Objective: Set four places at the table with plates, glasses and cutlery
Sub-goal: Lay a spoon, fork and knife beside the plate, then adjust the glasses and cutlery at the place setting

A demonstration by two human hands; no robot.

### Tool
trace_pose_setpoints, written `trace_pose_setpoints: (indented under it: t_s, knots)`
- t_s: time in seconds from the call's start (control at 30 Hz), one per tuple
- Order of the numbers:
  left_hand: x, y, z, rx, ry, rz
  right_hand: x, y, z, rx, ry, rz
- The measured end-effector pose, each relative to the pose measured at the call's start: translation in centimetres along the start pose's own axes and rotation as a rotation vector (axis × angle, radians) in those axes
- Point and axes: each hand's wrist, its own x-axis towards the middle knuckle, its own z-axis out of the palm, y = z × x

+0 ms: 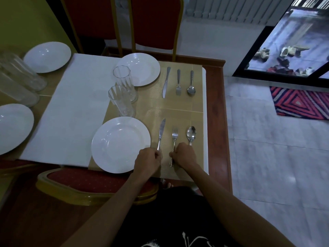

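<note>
Pinching the knife [161, 133] by its handle, the left hand [148, 160] sits beside the right hand [184, 155], which grips the fork [174, 138]. Both lie lengthwise, pointing straight away from the hands.

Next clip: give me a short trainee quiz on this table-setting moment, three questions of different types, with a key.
1. True or false: the far knife, far fork and far spoon lie untouched beside the far plate.
2. What does the left hand grip? A. the near knife by its handle; B. a glass; C. a plate.
3. Fill in: the right hand holds the handle of the near ___.

Key: 1 true. 2 A. 3 fork: it is the near fork.
</note>
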Motion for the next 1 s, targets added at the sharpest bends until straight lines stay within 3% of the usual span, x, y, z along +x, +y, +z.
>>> trace_pose_setpoints:
  t_s: [0.57, 0.87, 1.0]
  knots:
    - [0.6, -0.4, 0.3, -0.025, -0.015, -0.035, -0.4, -0.1, -0.7, 0.045, 0.016, -0.09]
    - [4.3, 3.0, -1.8, -0.141, 0.059, 0.07, 2.0, -0.3, -4.5, 0.143, 0.066, -0.124]
    - [8.1, 4.8, -2.8, -0.051, 0.074, 0.144, 4.8, -1.1, -7.8, 0.147, 0.046, -0.177]
